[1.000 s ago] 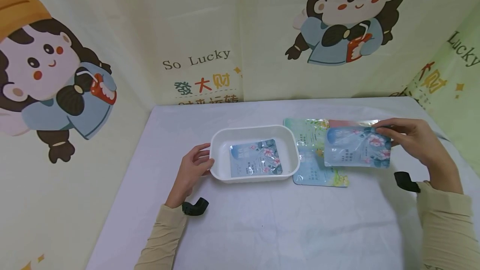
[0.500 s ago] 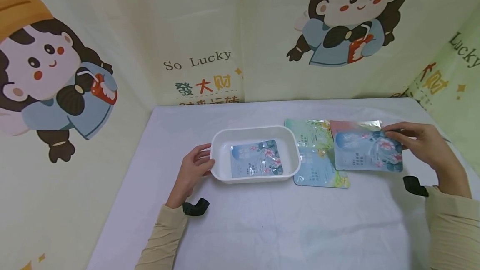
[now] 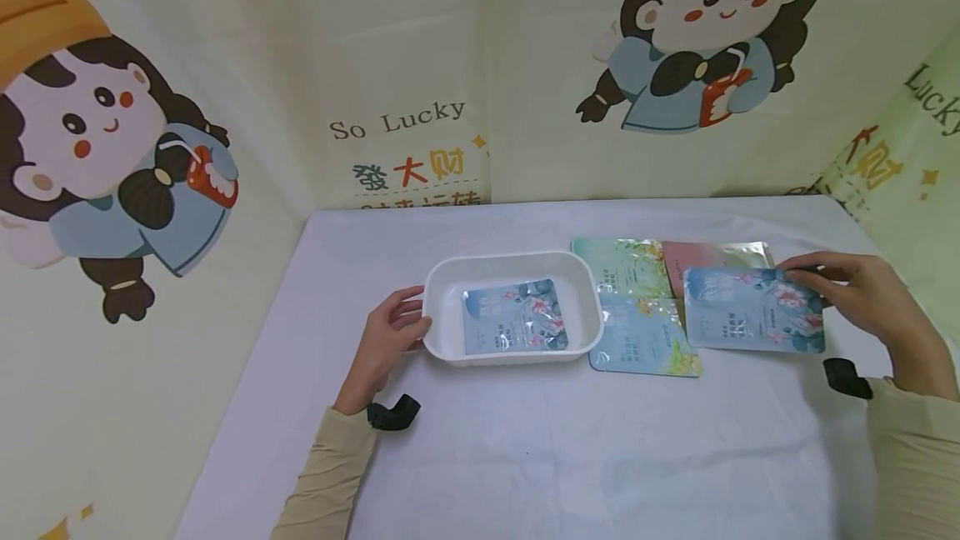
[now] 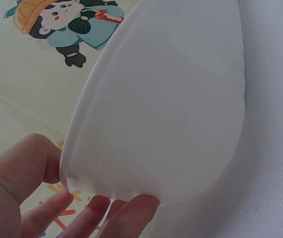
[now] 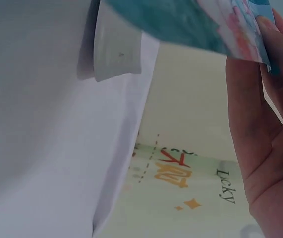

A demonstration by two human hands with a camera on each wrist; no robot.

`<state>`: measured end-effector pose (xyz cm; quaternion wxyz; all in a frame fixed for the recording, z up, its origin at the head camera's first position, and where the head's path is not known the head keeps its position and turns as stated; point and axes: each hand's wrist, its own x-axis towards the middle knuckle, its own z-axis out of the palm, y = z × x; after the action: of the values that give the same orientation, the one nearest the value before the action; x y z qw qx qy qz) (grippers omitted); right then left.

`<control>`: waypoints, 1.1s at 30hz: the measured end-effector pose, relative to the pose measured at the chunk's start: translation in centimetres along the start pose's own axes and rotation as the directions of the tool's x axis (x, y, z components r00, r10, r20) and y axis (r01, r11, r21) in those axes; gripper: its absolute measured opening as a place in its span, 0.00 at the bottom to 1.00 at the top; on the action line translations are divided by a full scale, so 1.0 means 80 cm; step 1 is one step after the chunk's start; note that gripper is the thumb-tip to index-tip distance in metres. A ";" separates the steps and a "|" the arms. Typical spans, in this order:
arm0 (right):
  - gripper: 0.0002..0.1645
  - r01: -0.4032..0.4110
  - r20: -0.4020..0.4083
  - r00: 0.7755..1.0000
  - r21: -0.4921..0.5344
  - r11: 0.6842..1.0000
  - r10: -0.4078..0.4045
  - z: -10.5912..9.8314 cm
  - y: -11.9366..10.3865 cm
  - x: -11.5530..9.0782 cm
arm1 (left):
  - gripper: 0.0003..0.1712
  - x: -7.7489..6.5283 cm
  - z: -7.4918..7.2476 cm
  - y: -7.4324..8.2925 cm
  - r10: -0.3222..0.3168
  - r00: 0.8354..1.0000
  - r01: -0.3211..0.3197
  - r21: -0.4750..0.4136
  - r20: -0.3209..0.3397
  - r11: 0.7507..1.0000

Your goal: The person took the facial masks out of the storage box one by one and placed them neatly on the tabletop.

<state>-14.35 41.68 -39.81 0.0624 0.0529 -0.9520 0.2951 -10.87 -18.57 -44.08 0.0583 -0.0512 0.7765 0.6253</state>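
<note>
In the head view, my left hand (image 3: 390,340) grips the left end of a white plastic tray (image 3: 585,273). The left wrist view shows its thumb (image 4: 37,153) at the rim and its fingertips against the wall. Inside the tray lies a blue floral sachet (image 3: 513,319). With thumb and fingers, my right hand (image 3: 873,294) pinches the upper right corner of a similar blue floral sachet (image 3: 750,311), held above the table. In the right wrist view that sachet (image 5: 196,25) is seen partly, cut off at the top.
Right of the tray lie a green sachet (image 3: 626,265), a light blue sachet (image 3: 641,340) and a pink sachet (image 3: 705,253), the last partly covered by the held one. A white cloth (image 3: 570,448) covers the table. A printed curtain (image 3: 525,65) hangs behind.
My right hand has moved right and slightly toward me with the blue floral sachet, uncovering more of the pink and light blue sachets. My left hand and the tray have stayed in place.
</note>
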 end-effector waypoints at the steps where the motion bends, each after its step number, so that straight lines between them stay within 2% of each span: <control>1: 0.12 0.004 -0.003 1.000 0.001 1.000 -0.004 0.001 0.001 0.000 | 0.30 0.000 0.000 0.000 0.001 1.000 -0.001 0.003 0.001 1.000; 5: 0.13 -0.004 0.003 1.000 -0.006 1.000 0.004 0.004 0.006 -0.002 | 0.29 0.000 0.001 0.000 -0.004 1.000 0.004 0.006 -0.002 1.000; 11: 0.15 -0.051 0.058 0.997 -0.033 0.998 0.053 0.008 0.014 -0.003 | 0.29 0.000 0.001 0.001 0.001 1.000 -0.001 0.001 0.001 1.000; 18: 0.13 -0.025 0.078 0.997 -0.032 0.999 0.027 0.012 0.019 -0.005 | 0.29 0.001 0.001 0.000 -0.001 1.000 0.001 0.008 -0.003 1.000; 33: 0.22 -0.105 0.223 0.967 -0.075 0.992 0.120 0.020 0.025 -0.004 | 0.30 0.000 0.001 0.000 -0.006 1.000 0.006 0.006 -0.003 1.000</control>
<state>-14.43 42.44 -42.33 -0.0622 0.0302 -0.9631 0.2600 -10.84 -18.53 -44.10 0.0593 -0.0544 0.7784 0.6225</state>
